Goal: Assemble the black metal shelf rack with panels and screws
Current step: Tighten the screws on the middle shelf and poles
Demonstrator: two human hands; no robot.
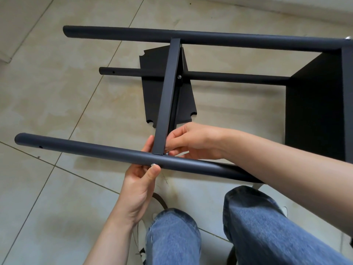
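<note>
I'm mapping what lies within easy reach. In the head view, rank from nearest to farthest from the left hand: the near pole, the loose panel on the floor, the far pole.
From the left hand:
1. Near pole, gripped by it.
2. Loose panel, on the floor beyond.
3. Far pole, at the top.

Indoor room, likely home: I work over beige floor tiles; pale wall base at 1 o'clock.
</note>
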